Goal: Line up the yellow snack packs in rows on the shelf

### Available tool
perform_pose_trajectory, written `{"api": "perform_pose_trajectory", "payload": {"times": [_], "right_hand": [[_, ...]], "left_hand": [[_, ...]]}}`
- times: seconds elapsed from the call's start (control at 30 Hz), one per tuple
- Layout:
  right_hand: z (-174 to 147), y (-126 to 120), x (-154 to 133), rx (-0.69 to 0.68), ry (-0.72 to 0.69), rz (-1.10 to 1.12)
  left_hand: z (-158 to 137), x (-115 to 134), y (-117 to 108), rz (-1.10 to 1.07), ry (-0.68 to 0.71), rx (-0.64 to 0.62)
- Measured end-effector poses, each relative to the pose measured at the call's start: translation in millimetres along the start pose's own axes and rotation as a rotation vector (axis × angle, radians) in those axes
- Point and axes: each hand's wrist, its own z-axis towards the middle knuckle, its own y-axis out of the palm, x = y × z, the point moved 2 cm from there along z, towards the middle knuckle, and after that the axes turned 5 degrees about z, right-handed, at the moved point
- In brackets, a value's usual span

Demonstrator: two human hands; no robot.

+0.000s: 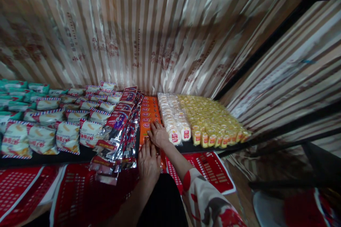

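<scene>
My right hand [160, 135] lies with fingers stretched over a row of orange snack packets [149, 110] on the dark shelf. Just in front of it, my left hand [149, 162] rests flat at the near end of the same orange packets, its fingers extended. Part of the packets is hidden beneath both hands. To the left lean stacked dark red and silver packets [124, 127], some tilting over the shelf's front edge. Close on the right are clear-wrapped white round cakes [173, 120].
Yellow wrapped cakes [213, 120] fill the right of the shelf. White puffed snack bags [68, 136] and green bags [16, 95] stand at the left. Below are red baskets [71, 188]; behind hangs a striped curtain [149, 25]. A dark frame bar [239, 78] slants at right.
</scene>
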Motion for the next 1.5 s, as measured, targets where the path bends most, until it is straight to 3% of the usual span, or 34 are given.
{"api": "perform_pose_trajectory", "payload": {"times": [0.4,0.8,1.3,1.5], "right_hand": [[66.0,-49.8,35.5,-0.193,-0.177,-0.176],[100.8,-28.1,55.6,-0.330,-0.258,-0.255],[106.0,-19.2,69.1,-0.306,-0.356,-0.076],[101.7,-29.6,69.8,-0.254,-0.410,-0.057]], "left_hand": [[-8.9,6.4,9.1,0.013,0.005,0.072],[-11.2,26.6,9.8,0.037,-0.105,0.058],[-11.3,26.9,15.6,0.103,-0.045,0.073],[-11.3,23.5,15.6,0.103,-0.034,0.056]]}}
